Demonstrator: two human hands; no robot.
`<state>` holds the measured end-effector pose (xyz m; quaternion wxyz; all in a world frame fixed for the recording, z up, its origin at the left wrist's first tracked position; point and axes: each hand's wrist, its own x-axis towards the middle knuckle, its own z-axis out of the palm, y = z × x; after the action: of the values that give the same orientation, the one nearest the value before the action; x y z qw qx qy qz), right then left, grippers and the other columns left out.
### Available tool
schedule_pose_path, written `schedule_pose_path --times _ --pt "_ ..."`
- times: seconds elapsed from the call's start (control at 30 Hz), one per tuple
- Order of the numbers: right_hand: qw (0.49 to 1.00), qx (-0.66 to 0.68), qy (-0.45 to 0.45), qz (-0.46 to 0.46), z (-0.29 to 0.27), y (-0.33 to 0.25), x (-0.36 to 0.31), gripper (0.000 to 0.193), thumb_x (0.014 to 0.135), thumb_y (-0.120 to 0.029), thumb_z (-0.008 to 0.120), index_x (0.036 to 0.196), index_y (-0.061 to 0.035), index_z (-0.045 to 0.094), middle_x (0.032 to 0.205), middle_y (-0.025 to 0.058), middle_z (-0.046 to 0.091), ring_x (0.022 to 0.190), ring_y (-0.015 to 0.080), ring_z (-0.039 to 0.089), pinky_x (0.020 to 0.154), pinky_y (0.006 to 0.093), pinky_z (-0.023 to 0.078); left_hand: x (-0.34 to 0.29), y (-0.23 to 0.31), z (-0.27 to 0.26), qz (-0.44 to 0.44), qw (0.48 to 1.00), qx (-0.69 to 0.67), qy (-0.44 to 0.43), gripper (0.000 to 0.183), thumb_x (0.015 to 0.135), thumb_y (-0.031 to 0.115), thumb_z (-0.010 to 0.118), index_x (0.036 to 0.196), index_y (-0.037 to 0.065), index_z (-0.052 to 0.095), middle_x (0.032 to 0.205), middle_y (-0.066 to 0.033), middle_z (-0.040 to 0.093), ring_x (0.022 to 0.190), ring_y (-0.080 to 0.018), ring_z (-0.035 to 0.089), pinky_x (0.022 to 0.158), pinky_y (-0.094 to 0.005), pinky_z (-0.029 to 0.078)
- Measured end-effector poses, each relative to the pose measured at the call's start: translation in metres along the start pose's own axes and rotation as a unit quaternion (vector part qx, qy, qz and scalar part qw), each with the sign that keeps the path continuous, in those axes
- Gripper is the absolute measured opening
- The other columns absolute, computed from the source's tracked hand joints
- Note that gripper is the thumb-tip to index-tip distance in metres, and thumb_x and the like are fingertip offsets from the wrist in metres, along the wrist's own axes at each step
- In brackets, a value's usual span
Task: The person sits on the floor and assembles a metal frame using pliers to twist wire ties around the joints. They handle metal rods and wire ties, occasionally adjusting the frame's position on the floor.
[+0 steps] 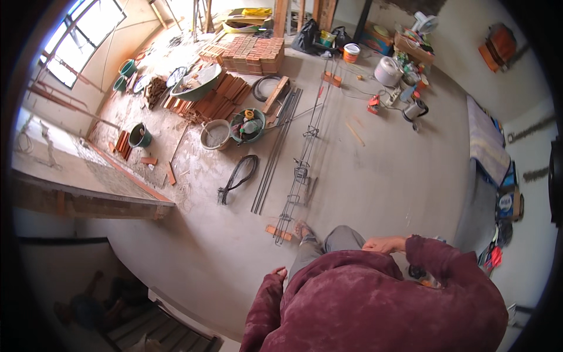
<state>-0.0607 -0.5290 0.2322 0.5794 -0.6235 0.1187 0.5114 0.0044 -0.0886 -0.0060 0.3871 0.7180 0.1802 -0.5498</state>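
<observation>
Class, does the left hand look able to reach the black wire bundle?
Probably not: the left hand hangs beside the leg, while the black wire bundle lies well ahead on the floor.

The rebar cage [301, 172] is dull metal. Matt, dusty cloth makes the sweater [352, 293]. The floor [393, 182] looks smooth, the stacked bricks [252, 51] rough

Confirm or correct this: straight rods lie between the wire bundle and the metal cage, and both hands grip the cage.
Not quite: in the head view, the left hand and right hand are both apart from the metal cage. The rest stands.
</observation>
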Motion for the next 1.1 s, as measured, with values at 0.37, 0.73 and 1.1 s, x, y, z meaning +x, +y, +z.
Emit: schedule_pose_path --times 0.37,0.73,1.1 --pt "0.947 -0.015 -0.305 0.102 -0.202 -0.059 0.033 0.034 0.085 -0.033 0.066 0.066 -0.011 0.049 0.06 -0.0127 0.043 0.051 0.0016 0.034 0.042 0.0234 0.024 -0.022 0.191 0.152 0.183 0.966 0.159 -0.096 0.026 0.084 0.031 0.065 0.101 0.012 0.069 0.107 -0.0112 0.066 0.103 -0.024 0.061 0.09 -0.0355 0.046" --pt "0.753 -0.191 -0.573 0.261 -0.37 -0.062 0.062 0.023 0.082 -0.018 0.06 0.067 -0.0102 0.044 0.065 -0.0122 0.04 0.056 0.0046 0.034 0.047 0.0248 0.029 -0.005 0.216 0.412 0.282 0.939 -0.152 -0.123 0.028 0.079 0.036 0.063 0.091 0.011 0.067 0.083 -0.0088 0.067 0.084 -0.0214 0.063 0.075 -0.0363 0.048" --pt "0.427 -0.427 -0.637 0.48 -0.398 0.034 0.201 0.024 0.081 -0.015 0.059 0.103 -0.0051 0.063 0.088 0.0053 0.065 0.074 0.0183 0.06 0.064 0.0301 0.049 0.152 0.178 0.363 -0.003 0.816 -0.458 0.352 0.017 0.082 0.018 0.068 0.097 0.009 0.069 0.087 -0.0015 0.067 0.081 -0.0127 0.06 0.076 -0.0302 0.049"
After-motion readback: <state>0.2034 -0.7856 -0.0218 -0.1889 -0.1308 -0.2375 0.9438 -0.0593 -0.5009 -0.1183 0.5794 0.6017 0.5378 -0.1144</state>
